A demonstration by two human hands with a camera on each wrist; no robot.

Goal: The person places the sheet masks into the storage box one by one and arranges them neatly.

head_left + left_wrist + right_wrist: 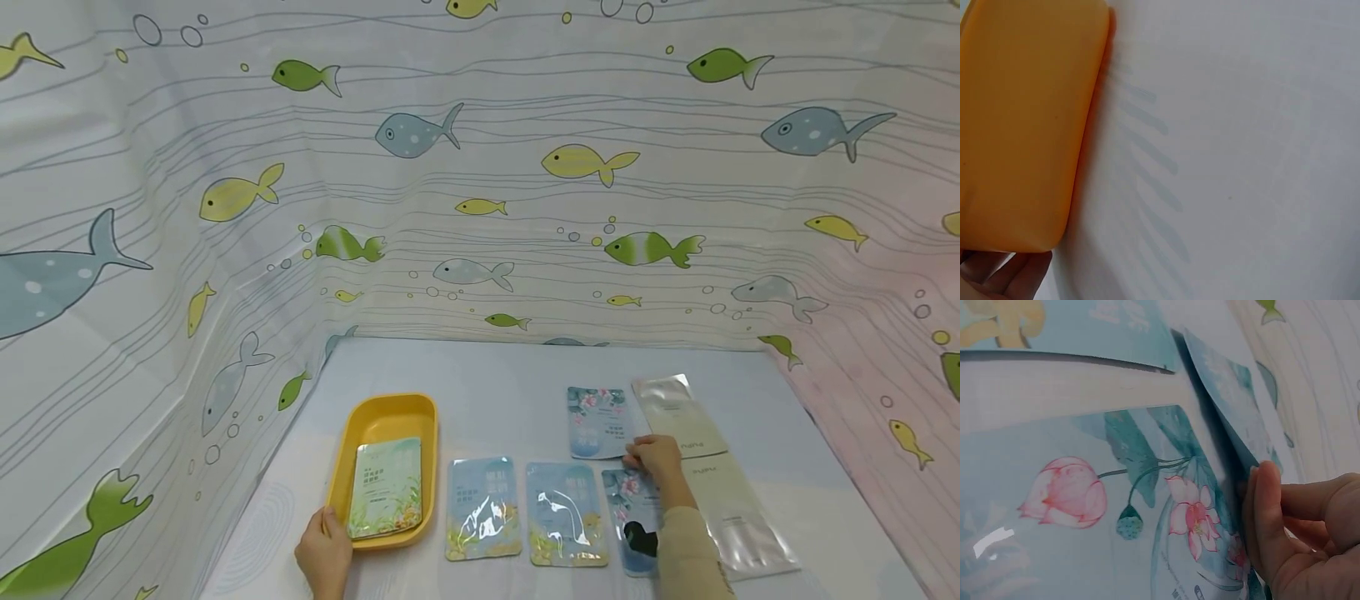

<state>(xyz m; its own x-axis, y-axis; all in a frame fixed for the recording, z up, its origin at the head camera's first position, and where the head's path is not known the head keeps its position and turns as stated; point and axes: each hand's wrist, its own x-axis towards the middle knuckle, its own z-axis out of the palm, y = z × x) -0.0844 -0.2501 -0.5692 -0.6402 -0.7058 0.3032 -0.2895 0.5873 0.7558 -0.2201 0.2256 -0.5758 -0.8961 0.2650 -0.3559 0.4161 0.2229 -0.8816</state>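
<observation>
We see a pale table [525,375] with a yellow tray [352,450] at near left; our left hand [324,554] grips the tray's near corner. Right of it lie packets in a row. Our right hand [654,457] pinches the near edge of the far flower packet [596,421], lifting it.

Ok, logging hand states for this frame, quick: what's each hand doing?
Left hand: grips the near corner of the yellow tray.
Right hand: pinches the corner of a lotus sachet, lifting its edge.
</observation>
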